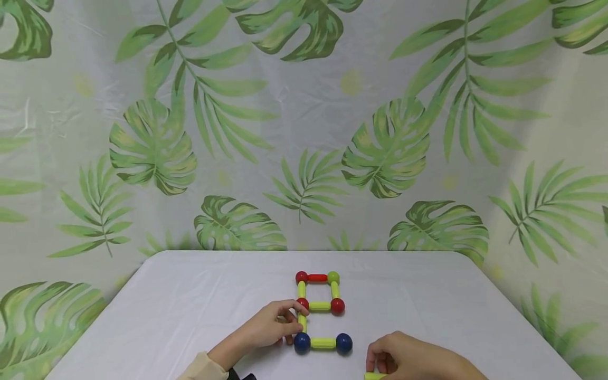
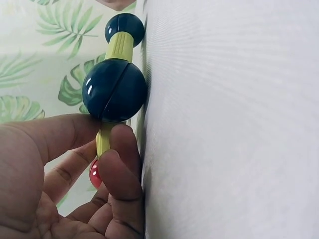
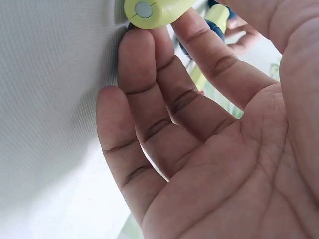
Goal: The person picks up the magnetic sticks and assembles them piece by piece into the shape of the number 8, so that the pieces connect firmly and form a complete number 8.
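A flat frame of magnetic building sticks and balls lies on the white table. Its far square has a red stick (image 1: 317,278), a red ball (image 1: 301,277), a green ball (image 1: 333,277) and another red ball (image 1: 338,305). Nearer me, a yellow-green stick (image 1: 323,343) joins two blue balls (image 1: 302,343). At the frame's left side my left hand (image 1: 268,328) pinches the yellow-green side stick (image 2: 102,142) between a blue ball and a red ball (image 2: 94,174). To the right of the frame, my right hand (image 1: 410,356) holds a loose yellow-green stick (image 3: 164,11), its metal end showing.
The white table (image 1: 214,285) extends on both sides of the frame. Behind it hangs a leaf-patterned curtain (image 1: 304,105), close to the table's far edge. A dark object (image 1: 239,376), partly cut off, shows by the left wrist.
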{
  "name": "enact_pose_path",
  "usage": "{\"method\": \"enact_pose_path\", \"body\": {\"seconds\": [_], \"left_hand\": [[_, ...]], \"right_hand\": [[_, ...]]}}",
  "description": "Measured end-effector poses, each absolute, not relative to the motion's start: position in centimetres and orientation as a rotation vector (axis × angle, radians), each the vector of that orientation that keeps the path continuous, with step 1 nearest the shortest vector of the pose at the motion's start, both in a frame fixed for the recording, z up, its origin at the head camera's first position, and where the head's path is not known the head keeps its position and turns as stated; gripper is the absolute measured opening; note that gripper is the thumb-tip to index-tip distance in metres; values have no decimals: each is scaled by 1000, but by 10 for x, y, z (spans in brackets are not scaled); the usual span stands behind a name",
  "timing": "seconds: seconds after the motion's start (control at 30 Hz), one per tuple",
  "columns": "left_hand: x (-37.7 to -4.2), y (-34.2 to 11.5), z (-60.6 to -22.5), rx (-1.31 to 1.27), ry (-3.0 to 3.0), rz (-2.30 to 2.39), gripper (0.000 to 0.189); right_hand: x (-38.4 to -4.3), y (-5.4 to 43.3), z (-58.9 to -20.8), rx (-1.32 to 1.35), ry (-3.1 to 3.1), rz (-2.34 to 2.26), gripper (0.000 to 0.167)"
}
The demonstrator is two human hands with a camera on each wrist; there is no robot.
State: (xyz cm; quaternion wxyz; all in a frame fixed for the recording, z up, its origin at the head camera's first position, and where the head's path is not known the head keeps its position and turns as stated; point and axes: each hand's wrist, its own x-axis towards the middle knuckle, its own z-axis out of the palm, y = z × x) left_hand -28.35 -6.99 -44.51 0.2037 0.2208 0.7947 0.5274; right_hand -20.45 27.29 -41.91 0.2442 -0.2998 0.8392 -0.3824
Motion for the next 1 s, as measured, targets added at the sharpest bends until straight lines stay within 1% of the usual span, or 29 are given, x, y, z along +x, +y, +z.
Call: {"method": "enact_pose_path", "body": {"seconds": [0.17, 0.57, 1.0], "left_hand": [[-283, -70, -444, 622, 2214, 1476, 24], [-284, -70, -445, 619, 2214, 1475, 24], [-283, -69, -445, 606, 2223, 1467, 24]], "right_hand": [[-204, 272, -419, -861, 2296, -1050, 4], [-204, 276, -417, -731, 2312, -1068, 6], [-217, 287, -410, -851, 2279, -1150, 4]]}}
